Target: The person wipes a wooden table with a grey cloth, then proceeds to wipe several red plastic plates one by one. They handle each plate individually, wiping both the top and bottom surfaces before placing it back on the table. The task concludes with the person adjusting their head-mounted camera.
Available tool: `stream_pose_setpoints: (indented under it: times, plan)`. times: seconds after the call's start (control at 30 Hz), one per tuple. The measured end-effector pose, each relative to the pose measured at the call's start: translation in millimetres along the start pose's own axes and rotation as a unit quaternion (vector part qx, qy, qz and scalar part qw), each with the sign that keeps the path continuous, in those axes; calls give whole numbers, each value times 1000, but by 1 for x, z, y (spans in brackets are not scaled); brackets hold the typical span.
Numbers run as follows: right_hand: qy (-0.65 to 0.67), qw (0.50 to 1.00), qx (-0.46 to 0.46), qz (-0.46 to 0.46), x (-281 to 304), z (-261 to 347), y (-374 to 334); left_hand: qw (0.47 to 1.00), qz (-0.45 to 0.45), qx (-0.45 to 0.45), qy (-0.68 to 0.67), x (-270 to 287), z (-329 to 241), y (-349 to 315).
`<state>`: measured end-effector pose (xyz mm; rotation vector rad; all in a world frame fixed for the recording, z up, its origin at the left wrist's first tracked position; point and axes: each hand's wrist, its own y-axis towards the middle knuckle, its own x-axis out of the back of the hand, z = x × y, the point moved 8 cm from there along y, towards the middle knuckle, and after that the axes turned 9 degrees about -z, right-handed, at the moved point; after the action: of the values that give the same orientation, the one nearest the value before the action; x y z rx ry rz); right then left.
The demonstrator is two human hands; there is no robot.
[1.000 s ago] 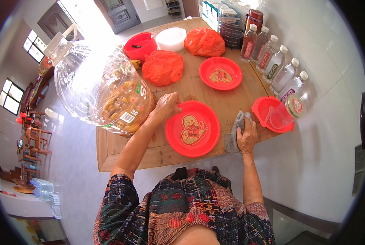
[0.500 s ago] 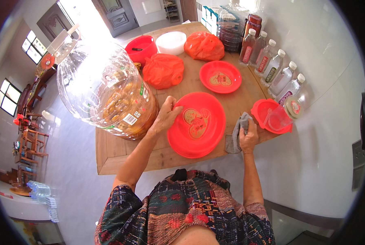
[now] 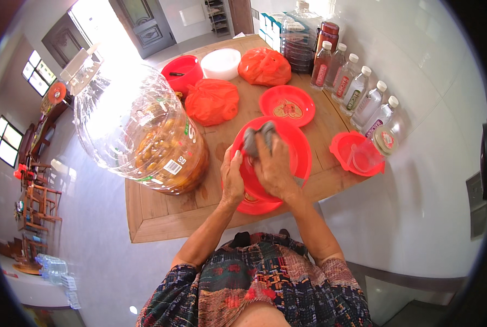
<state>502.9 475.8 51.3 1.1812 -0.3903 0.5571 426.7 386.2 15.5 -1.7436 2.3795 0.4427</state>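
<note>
In the head view, the left hand is curling partway closed around the left rim of a red plate, thumb up along the rim, probably to keep it steady and tilted. The right hand is bending its fingers over a bunched grey cloth and holding it against the plate's inner side — seemingly so that the left grip is bracing against that pressure. The plate is sitting between the hands, touching the left and reaching out beyond the right, over a second plate near the table's near edge. A third plate is resting farther in, toward the right edge. The jug is standing toward the left edge, and bottles are lining the right edge by the wall — perhaps to leave the front for handwork.
</note>
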Motion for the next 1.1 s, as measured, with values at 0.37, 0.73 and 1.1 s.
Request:
stream_pose_setpoints:
  times: [0.37,0.73,1.1]
  plan:
    - [204,974,66,77,-15,36,7,999,-9,44,-19,25,0,5]
    - [-188,982,28,-5,12,-25,1,997,-42,-61,-14,17,-28,2]
    - [46,998,28,-10,19,18,-15,1000,-15,-21,-9,11,-15,9]
